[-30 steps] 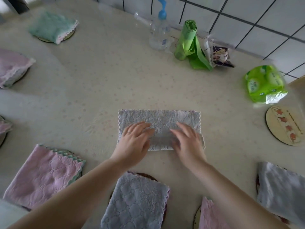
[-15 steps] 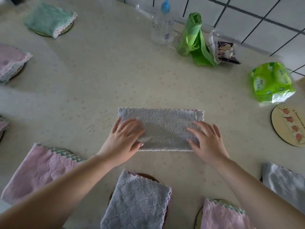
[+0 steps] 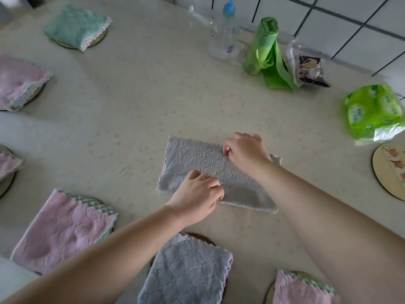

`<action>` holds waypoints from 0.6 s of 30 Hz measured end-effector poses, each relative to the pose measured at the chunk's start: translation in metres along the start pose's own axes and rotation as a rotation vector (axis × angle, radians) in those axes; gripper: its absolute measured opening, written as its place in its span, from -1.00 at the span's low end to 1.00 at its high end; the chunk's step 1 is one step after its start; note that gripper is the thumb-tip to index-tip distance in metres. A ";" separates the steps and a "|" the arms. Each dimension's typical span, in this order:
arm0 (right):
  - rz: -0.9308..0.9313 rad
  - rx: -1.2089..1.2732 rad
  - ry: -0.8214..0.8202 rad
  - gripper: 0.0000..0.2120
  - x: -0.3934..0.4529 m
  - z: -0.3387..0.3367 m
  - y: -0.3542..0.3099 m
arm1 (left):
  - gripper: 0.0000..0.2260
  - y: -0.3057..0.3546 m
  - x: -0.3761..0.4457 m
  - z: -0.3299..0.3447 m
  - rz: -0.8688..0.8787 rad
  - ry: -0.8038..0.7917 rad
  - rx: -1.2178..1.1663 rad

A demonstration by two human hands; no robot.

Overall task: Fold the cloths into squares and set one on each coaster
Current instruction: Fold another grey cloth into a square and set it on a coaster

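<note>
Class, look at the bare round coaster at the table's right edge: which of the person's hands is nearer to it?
Right. The right hand grips the grey cloth's far edge, towards the bare coaster; the left hand grips the near edge, farther away.

– What lies behind everything?
– A pale speckled counter [image 3: 135, 102] fills most of the frame. A white tiled wall [image 3: 341, 16] with dark grout lines crosses the upper right, in soft, even light.

Grey cloth [image 3: 197, 163]: nubby matt microfibre. Beside it, tablecloth [image 3: 131, 106] matt, faintly creased. Beyond: glossy green plastic pack [image 3: 372, 110], clear plastic bottle [image 3: 221, 40].
</note>
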State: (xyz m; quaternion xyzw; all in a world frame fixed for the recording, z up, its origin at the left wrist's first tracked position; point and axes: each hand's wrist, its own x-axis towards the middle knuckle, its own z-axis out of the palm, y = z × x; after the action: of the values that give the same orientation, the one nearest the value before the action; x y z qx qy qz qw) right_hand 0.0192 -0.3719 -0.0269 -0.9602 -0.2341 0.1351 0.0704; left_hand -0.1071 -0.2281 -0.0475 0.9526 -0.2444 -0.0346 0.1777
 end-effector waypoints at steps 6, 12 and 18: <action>0.104 0.066 -0.035 -0.84 -0.023 0.000 0.025 | -0.91 -0.049 0.002 -0.027 -0.047 -0.030 0.103; 0.183 0.176 -0.135 -0.89 -0.055 0.007 0.028 | -0.81 -0.071 0.035 -0.045 -0.040 -0.075 0.262; -0.085 0.138 0.110 -0.85 -0.079 0.008 0.039 | -0.75 -0.078 0.017 -0.041 0.124 0.009 0.238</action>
State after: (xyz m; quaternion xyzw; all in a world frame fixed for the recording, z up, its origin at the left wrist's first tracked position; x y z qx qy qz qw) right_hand -0.0339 -0.4429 -0.0248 -0.9482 -0.2607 0.0949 0.1546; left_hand -0.0502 -0.1590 -0.0368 0.9502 -0.3042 0.0100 0.0663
